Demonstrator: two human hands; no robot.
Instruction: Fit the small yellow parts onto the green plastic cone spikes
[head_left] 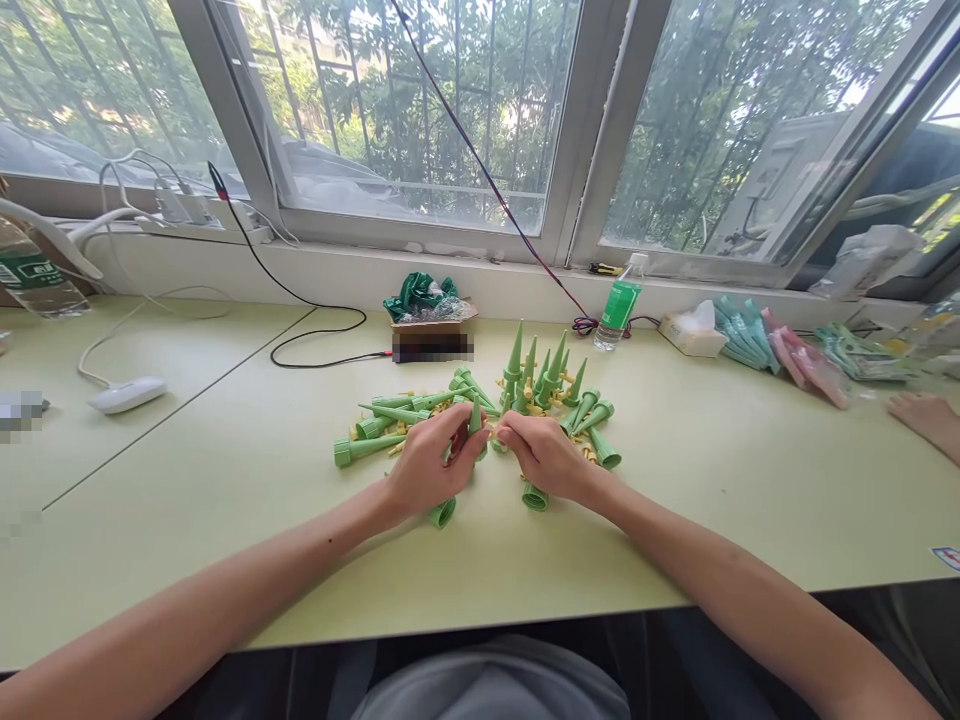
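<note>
A green spike point(475, 417) is held tip-up over the bench point(517, 580) in the left hand point(431, 460), pinched by nearly closed fingers. Light, stiff plastic is suggested, best gripped at the broad end. The right hand point(546, 455) is poised close beside it, fingers curled; whether anything is held cannot be told. Both forearms point(300, 558) are angled inward.

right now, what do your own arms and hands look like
The left hand and right hand are bare, without gloves. Both forearms are uncovered, with no sleeve, watch or bracelet in view. The left one has a small dark spot. Rings can't be ruled out; some fingers are hidden.
</note>
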